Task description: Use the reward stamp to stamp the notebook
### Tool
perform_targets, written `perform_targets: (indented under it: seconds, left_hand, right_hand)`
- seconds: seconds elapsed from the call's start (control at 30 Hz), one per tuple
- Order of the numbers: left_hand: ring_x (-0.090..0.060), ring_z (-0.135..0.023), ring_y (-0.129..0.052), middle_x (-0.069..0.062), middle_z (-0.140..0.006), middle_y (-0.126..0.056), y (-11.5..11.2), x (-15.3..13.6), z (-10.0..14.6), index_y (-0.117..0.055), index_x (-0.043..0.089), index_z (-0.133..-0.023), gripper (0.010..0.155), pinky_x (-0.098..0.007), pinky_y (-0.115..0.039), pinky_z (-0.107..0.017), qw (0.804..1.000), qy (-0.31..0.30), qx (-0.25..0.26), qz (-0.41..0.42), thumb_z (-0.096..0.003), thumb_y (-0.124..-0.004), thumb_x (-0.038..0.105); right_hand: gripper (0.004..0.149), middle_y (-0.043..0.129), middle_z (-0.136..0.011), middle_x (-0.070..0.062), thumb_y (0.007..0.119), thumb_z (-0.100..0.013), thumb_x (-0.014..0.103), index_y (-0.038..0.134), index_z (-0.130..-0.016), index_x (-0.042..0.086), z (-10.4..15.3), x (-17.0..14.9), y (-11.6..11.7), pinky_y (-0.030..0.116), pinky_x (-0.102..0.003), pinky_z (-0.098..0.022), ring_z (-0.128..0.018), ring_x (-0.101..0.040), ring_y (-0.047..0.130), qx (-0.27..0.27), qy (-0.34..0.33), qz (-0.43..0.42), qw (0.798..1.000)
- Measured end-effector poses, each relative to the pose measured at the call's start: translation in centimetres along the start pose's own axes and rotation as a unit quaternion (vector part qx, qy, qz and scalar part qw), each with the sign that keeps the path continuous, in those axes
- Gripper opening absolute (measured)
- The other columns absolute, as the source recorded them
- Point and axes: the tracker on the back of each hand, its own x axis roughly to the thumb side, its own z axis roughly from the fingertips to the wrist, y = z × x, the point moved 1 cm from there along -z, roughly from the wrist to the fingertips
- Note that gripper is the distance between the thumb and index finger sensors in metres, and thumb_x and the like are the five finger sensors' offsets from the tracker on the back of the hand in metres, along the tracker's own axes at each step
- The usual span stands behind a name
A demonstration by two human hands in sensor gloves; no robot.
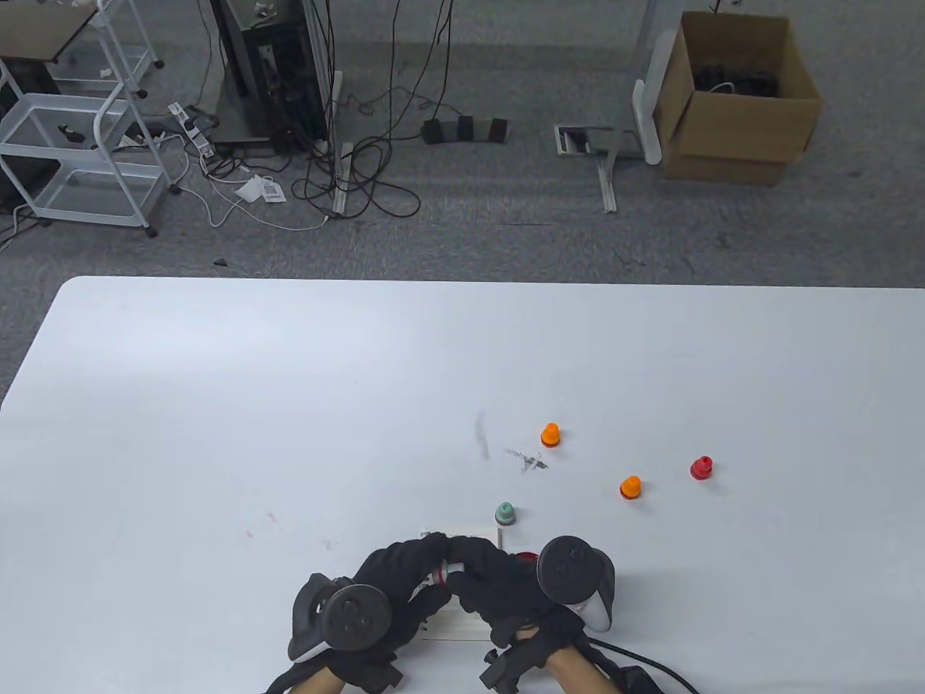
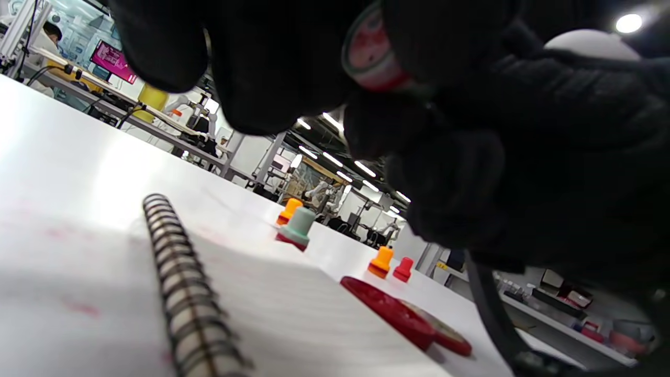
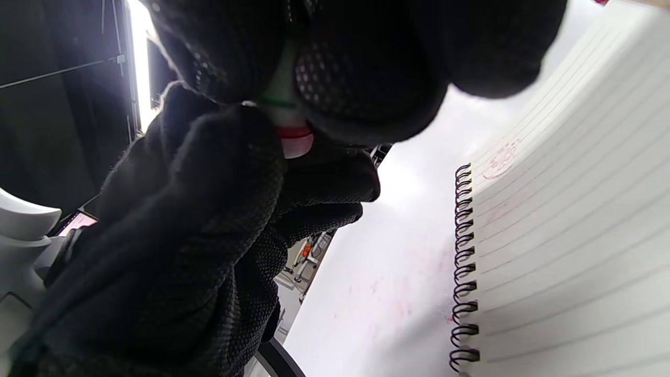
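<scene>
- Both hands meet low over the notebook (image 1: 462,625) at the near edge of the desk (image 1: 289,405): left hand (image 1: 394,578), right hand (image 1: 498,585).
- Fingers of both hands close around one small stamp (image 1: 442,575), held above the page and not touching it. Which hand carries the load: cannot tell.
- Stamp looks white/green with a red band; left wrist view shows its round face (image 2: 369,50) with a pink design, tilted toward the camera, so it is not yet aimed down at the paper.
- My read: either the cap is coming off or the stamp is being turned over. A red lid-like disc (image 2: 403,317) lies on the desk just beside the notebook, which fits the cap idea, but that is not certain.
- Progress: no press happening now. Right wrist view shows one faint pink mark (image 3: 501,157) near the top of the lined page, close to the spiral binding (image 3: 463,267). Left to do: face down, press, lift.
- Only the table view shows the spares: teal stamp (image 1: 505,514) just beyond the notebook, two orange stamps (image 1: 551,434) (image 1: 630,487), one red stamp (image 1: 701,468), well apart to the right, plus ink smudges (image 1: 527,459) on the desk.
- Only the wrist views show the stamp face and page lines; the table view hides most of the notebook under the gloves.
</scene>
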Motion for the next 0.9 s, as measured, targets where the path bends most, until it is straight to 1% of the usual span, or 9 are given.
perform_targets:
  seconds: [0.07,0.2,0.33,0.43,0.63,0.7,0.8,0.9]
  left_hand:
    - [-0.023,-0.076,-0.099,-0.001,-0.092,-0.089,0.2,-0.1,0.0,-0.062,0.025,-0.103,0.065,-0.05,-0.082,-0.068,1.0,0.005,0.007,0.006,-0.0447,-0.08,0.048]
    - [-0.022,-0.072,-0.101,0.0,-0.087,-0.092,0.4,-0.2,0.0,-0.065,0.024,-0.101,0.065,-0.05,-0.083,-0.066,1.0,0.006,0.011,-0.011,-0.0435,-0.081,0.05]
    - [-0.022,-0.067,-0.103,0.0,-0.084,-0.095,0.3,-0.1,0.0,-0.067,0.022,-0.1,0.064,-0.049,-0.085,-0.065,1.0,0.002,0.007,-0.018,-0.0421,-0.083,0.046]
    - [-0.021,-0.067,-0.104,-0.001,-0.084,-0.095,0.4,-0.1,0.0,-0.068,0.022,-0.1,0.064,-0.049,-0.085,-0.065,1.0,-0.002,0.005,-0.017,-0.0415,-0.084,0.044]
    - [-0.021,-0.068,-0.104,0.0,-0.084,-0.095,0.4,-0.1,0.0,-0.068,0.022,-0.099,0.064,-0.049,-0.085,-0.066,1.0,-0.005,0.0,-0.012,-0.0407,-0.084,0.043]
    - [-0.021,-0.068,-0.104,0.0,-0.084,-0.095,0.4,-0.2,0.0,-0.068,0.022,-0.099,0.064,-0.049,-0.085,-0.066,1.0,-0.004,0.0,-0.004,-0.0409,-0.084,0.042]
    - [-0.02,-0.07,-0.104,0.0,-0.086,-0.095,0.6,-0.4,-0.1,-0.067,0.023,-0.101,0.063,-0.049,-0.084,-0.067,1.0,0.002,0.005,0.002,-0.0424,-0.084,0.042]
    - [-0.02,-0.07,-0.104,0.001,-0.086,-0.095,0.7,-0.7,-0.1,-0.067,0.022,-0.102,0.062,-0.049,-0.084,-0.067,1.0,0.01,0.007,0.0,-0.0441,-0.084,0.038]
  right_hand:
    - [0.058,0.095,-0.069,-0.014,0.085,-0.041,0.035,0.075,-0.089,0.005,0.0,0.0,-0.1,0.084,-0.03,-0.025,-0.033,-0.02,0.098,-0.007,0.0,0.0,1.0]
    - [0.057,0.095,-0.069,-0.014,0.085,-0.041,0.035,0.075,-0.089,0.006,0.1,0.1,0.0,0.084,-0.03,-0.026,-0.034,-0.02,0.098,-0.016,-0.001,0.013,1.0]
    - [0.057,0.095,-0.067,-0.013,0.085,-0.041,0.035,0.075,-0.089,0.006,0.1,-0.1,0.1,0.084,-0.029,-0.024,-0.032,-0.019,0.097,-0.012,0.003,0.012,1.0]
    - [0.057,0.095,-0.067,-0.013,0.085,-0.041,0.035,0.075,-0.089,0.007,-0.1,-0.4,0.2,0.083,-0.028,-0.023,-0.031,-0.018,0.097,-0.001,0.004,-0.001,1.0]
    - [0.056,0.094,-0.067,-0.014,0.084,-0.041,0.034,0.075,-0.089,0.006,-0.1,-0.5,0.2,0.083,-0.027,-0.023,-0.031,-0.017,0.097,0.004,0.002,-0.011,1.0]
    - [0.056,0.094,-0.068,-0.014,0.084,-0.041,0.034,0.075,-0.089,0.007,-0.2,-0.5,0.0,0.083,-0.026,-0.022,-0.03,-0.017,0.096,0.012,0.008,-0.028,0.999]
    - [0.056,0.094,-0.068,-0.015,0.084,-0.042,0.033,0.075,-0.09,0.007,-0.3,-0.5,-0.4,0.083,-0.027,-0.022,-0.03,-0.017,0.097,0.007,0.015,-0.039,0.999]
    - [0.055,0.094,-0.069,-0.015,0.084,-0.042,0.033,0.074,-0.09,0.007,-0.2,-0.4,-0.9,0.083,-0.027,-0.022,-0.03,-0.017,0.097,-0.004,0.013,-0.029,0.999]
